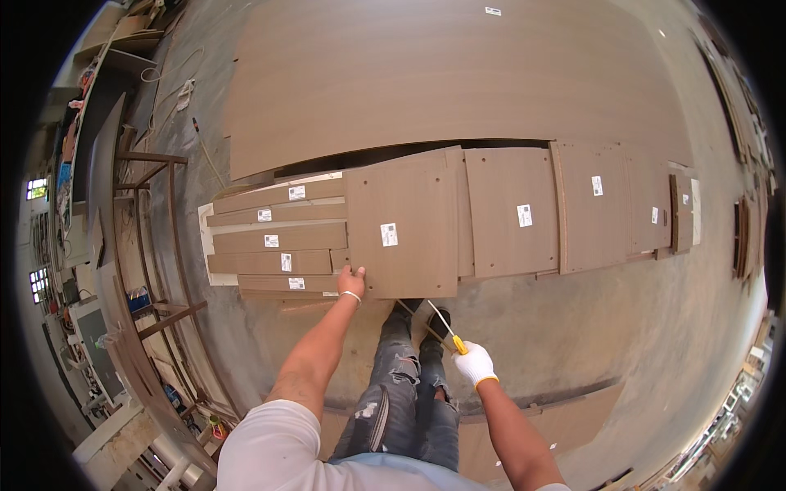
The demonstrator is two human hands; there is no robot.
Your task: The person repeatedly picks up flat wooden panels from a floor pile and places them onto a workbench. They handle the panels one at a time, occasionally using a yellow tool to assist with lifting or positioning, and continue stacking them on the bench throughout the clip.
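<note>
My right hand (pixel 476 364), in a white knitted glove with a yellow cuff, is closed round the yellow handle of a screwdriver (pixel 460 344). Its long thin shaft points up and to the left, the tip close to the near edge of a brown board (pixel 401 233). That board lies flat, with small holes near its corners and a white label. At its near left corner my bare left hand (pixel 352 282), a white band on the wrist, has its fingers closed on the edge. Narrow brown strips (pixel 278 239), each labelled, lie beside that hand.
More drilled boards (pixel 514 237) continue the row to the right. Beyond them lies a very large brown sheet (pixel 458 82). A metal frame (pixel 176 237) stands at the left. Another board (pixel 573 421) is on the concrete floor behind my legs, at the lower right.
</note>
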